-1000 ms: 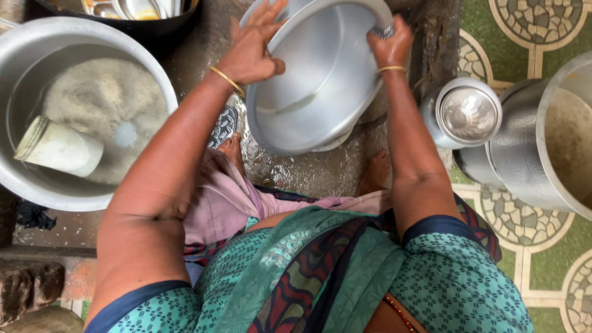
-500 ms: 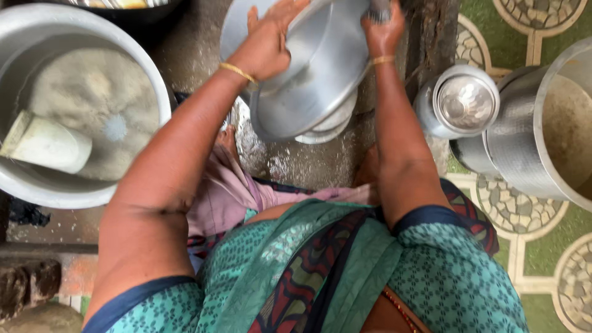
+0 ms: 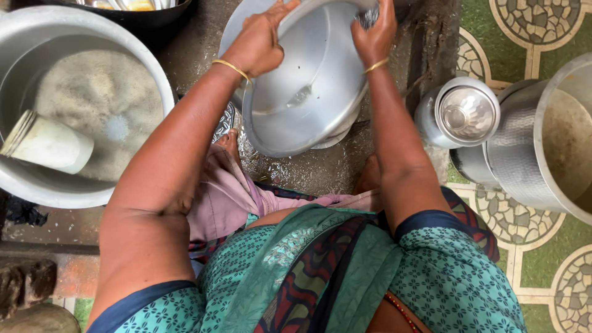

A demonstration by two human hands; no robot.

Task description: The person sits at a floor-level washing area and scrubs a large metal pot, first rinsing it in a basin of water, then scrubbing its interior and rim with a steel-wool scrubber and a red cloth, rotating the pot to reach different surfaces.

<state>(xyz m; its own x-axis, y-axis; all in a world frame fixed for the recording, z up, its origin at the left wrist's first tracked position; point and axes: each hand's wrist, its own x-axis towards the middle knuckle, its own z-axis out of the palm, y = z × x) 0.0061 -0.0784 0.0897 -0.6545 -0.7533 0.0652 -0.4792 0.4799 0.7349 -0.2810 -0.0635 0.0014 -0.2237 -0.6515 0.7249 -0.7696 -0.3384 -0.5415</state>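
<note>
A wide steel basin (image 3: 308,92) is tilted up on its edge over the wet stone floor, its hollow facing me. My left hand (image 3: 259,40) grips its upper left rim. My right hand (image 3: 375,28) presses a grey scrubber (image 3: 368,16) against the inside near the upper right rim. Both wrists wear thin gold bangles. A little water lies in the basin's bottom.
A large steel tub (image 3: 74,105) of cloudy water holds a floating white mug (image 3: 46,145) at left. A small steel pot (image 3: 462,114) and a big hammered vessel (image 3: 542,142) stand at right on patterned green tiles. A dark pan with utensils (image 3: 129,6) sits at the top.
The basin has shifted a little between frames, and my right hand has moved along the inner rim with the scrubber. My left hand stays on the left rim.
</note>
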